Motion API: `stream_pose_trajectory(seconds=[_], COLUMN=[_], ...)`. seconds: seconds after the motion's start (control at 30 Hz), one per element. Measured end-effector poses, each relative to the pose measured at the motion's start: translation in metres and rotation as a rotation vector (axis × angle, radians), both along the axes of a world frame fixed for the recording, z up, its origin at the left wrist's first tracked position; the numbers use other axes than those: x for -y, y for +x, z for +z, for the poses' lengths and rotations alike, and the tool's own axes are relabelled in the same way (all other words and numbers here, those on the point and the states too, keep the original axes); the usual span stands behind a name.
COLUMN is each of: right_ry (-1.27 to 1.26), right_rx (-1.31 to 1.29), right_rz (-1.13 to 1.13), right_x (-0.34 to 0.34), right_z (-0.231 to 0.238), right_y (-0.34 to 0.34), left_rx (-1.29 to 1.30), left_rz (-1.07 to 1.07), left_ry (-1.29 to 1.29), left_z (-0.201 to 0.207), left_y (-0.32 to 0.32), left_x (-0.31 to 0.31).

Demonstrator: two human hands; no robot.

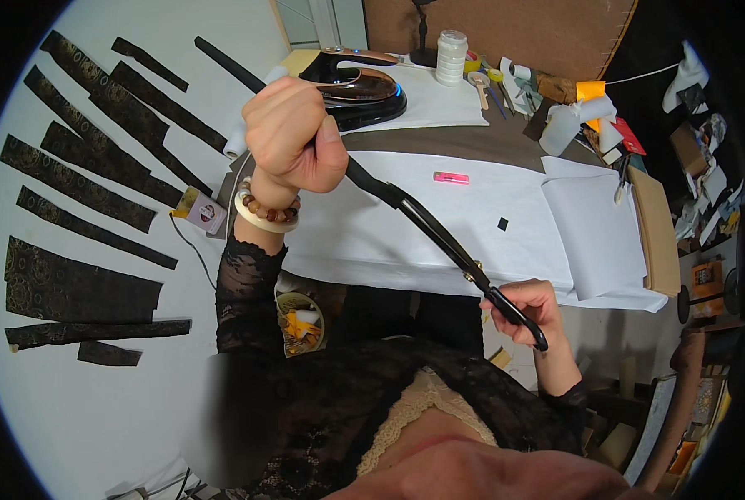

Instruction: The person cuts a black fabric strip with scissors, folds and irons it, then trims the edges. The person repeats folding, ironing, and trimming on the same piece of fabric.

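A long, glossy black rod-like piece with small brass-coloured studs runs diagonally in front of me; I cannot tell its exact kind. My left hand is closed in a fist around its upper part, wearing beads and a pale bangle at the wrist. One end sticks out past the fist to the upper left. At the lower right, my right hand has its fingers wrapped about the curved end. Below the piece lies a white sheet on the table, with a small pink item and a little black square on it.
A black and copper-coloured iron stands behind my left hand, near a white jar. Several dark patterned fabric pieces lie on the white surface at left. A cardboard piece borders the table's right; a bin with yellow scraps sits below.
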State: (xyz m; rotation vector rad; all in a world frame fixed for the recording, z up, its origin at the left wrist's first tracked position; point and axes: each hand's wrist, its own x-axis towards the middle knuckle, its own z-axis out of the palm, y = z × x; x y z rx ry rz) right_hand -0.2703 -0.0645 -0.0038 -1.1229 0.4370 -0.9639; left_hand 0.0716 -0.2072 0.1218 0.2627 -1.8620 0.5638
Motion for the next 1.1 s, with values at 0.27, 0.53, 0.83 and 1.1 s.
stream_pose_trajectory(seconds=[0.27, 0.53, 0.83, 1.1], right_ry=[0.022, 0.004, -0.027, -0.074], right_rx=[-0.018, -0.051, -0.155, -0.218], right_rz=[0.000, -0.005, 0.002, -0.030], right_x=[-0.003, -0.004, -0.007, -0.014], right_z=[0.007, 0.018, 0.023, 0.027], right_y=[0.000, -0.001, -0.004, -0.004], left_rx=[-0.009, 0.041, 0.060, 0.085], left_rz=[0.020, 0.026, 0.030, 0.044], left_ry=[-0.033, -0.036, -0.049, -0.052], left_z=[0.002, 0.007, 0.010, 0.011], left_y=[0.002, 0.007, 0.009, 0.013], left_x=[-0.001, -0.005, -0.008, -0.009])
